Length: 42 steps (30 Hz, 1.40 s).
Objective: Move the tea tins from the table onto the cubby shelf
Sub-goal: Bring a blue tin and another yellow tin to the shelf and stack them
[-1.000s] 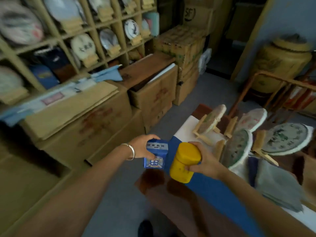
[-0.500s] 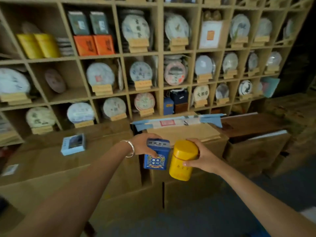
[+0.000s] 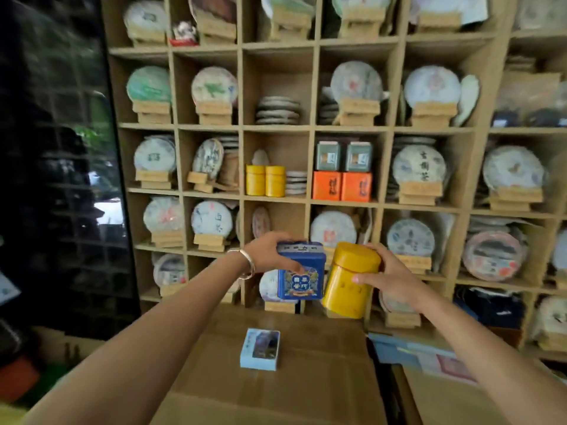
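My left hand (image 3: pixel 270 251) grips a blue square tea tin (image 3: pixel 302 276) by its top. My right hand (image 3: pixel 388 279) holds a yellow round tea tin (image 3: pixel 348 283) from its right side. Both tins are side by side in the air, in front of the wooden cubby shelf (image 3: pixel 310 128). One cubby at mid height holds two yellow tins (image 3: pixel 265 180) beside a stack of tea cakes. The cubby to its right holds two orange boxes (image 3: pixel 342 186) with two grey-green tins (image 3: pixel 343 156) on top.
Cardboard boxes (image 3: pixel 276 378) stand between me and the shelf, with a small light-blue box (image 3: pixel 260 349) lying on top. Blue papers (image 3: pixel 411 352) lie on a box at the right. Most cubbies hold round tea cakes on wooden stands. A dark window (image 3: pixel 55 148) is at the left.
I have turned from the table to face the shelf and come closer. Both tins have risen with my hands, held the same way.
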Available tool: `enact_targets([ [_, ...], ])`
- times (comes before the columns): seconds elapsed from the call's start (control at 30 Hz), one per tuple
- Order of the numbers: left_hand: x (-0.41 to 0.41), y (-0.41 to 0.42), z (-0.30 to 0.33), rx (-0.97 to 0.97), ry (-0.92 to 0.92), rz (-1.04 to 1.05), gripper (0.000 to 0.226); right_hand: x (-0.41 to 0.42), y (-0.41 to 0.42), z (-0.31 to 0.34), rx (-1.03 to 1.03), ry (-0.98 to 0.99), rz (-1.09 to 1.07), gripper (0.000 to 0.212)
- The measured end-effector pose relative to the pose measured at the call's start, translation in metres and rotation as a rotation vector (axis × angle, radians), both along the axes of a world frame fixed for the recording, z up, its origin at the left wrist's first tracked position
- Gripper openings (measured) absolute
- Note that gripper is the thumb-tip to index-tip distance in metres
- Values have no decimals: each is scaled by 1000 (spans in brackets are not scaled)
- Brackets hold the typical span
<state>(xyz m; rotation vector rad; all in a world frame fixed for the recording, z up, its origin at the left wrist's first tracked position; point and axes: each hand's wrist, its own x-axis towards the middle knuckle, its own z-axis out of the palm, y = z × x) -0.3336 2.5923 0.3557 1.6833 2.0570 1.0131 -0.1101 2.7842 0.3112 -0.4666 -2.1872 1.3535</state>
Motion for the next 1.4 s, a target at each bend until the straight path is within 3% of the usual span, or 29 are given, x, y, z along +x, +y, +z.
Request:
enact_targets([
  [0.17, -84, 17, 41, 89, -40, 63, 59, -93, 34, 54, 85, 62, 105, 72],
  [0.37, -178, 57, 75, 110, -4, 123, 78, -194, 89, 104, 183, 100, 157, 65],
  [0.6, -266, 106, 102, 39, -6, 81, 63, -289, 145, 135, 163, 75, 138, 70],
  [0.67, -290, 119, 108, 37, -4, 56, 55, -310, 157, 142, 248, 61, 100, 68],
  [1.07, -404, 189, 137, 129, 8, -130, 70, -392, 194, 187, 486, -164, -199, 70],
  [1.27, -424, 210, 126, 93, -19, -201, 59, -404, 200, 179, 547, -248, -244, 75],
  [1.4, -422, 218, 121, 124, -58, -224, 68, -409, 205, 174, 545, -258, -264, 77],
])
